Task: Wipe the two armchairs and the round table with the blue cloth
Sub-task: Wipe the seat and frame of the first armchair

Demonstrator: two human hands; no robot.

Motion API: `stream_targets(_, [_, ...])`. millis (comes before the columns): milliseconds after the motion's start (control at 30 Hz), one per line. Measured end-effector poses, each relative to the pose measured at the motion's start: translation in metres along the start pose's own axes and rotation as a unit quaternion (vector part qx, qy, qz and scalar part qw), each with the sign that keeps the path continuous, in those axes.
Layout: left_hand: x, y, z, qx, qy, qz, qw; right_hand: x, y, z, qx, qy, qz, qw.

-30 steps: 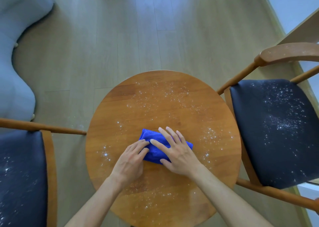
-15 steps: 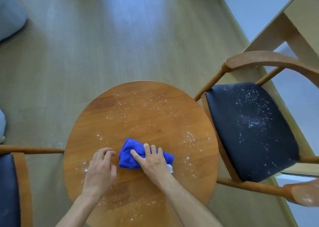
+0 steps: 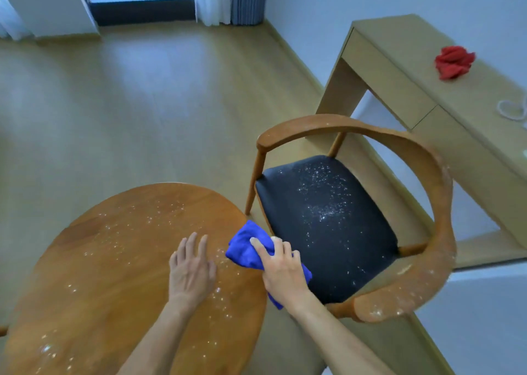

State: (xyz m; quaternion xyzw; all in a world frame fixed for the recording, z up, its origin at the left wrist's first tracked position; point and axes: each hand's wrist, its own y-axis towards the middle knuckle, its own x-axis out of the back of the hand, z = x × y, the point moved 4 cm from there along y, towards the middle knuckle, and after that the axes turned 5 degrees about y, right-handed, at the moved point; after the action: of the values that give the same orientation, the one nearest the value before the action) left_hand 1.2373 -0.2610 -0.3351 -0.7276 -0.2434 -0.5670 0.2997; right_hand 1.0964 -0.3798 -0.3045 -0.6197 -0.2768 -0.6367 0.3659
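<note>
Blue cloth (image 3: 245, 249) bunched in your right hand (image 3: 281, 272), lower centre of frame, at right edge of round table (image 3: 114, 260), partly over gap toward armchair (image 3: 328, 218). Your fingers curl over cloth, gripping it. Your left hand (image 3: 191, 269) flat and spread on tabletop just left of cloth, holding nothing. White specks scattered over tabletop, dark seat and armrest. Red rag (image 3: 453, 61) on desk (image 3: 413, 69), upper right.

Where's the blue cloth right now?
The blue cloth is bunched in the right hand, at the round table's right edge beside the armchair's seat.
</note>
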Motion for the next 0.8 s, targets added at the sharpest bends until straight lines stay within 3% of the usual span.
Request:
stream_targets(167, [-0.014, 0.011, -0.130, 0.003, 0.038, 0.020, 0.999, 0.031, -0.010, -0.143, -0.031, -0.001, -0.025, 0.999])
stream_targets(300, [-0.024, 0.014, -0.195, 0.012, 0.035, 0.033, 0.999, 0.040, -0.013, -0.216, -0.025, -0.004, -0.034, 0.999])
stream_targets(500, [-0.037, 0.030, -0.226, 0.028, 0.076, 0.056, 0.995, 0.032, 0.013, -0.262, 0.024, -0.010, -0.028, 0.999])
stream_targets(800, [-0.081, 0.098, -0.264, 0.069, 0.049, 0.111, 0.990, 0.010, 0.066, -0.331, 0.046, -0.008, -0.030, 0.998])
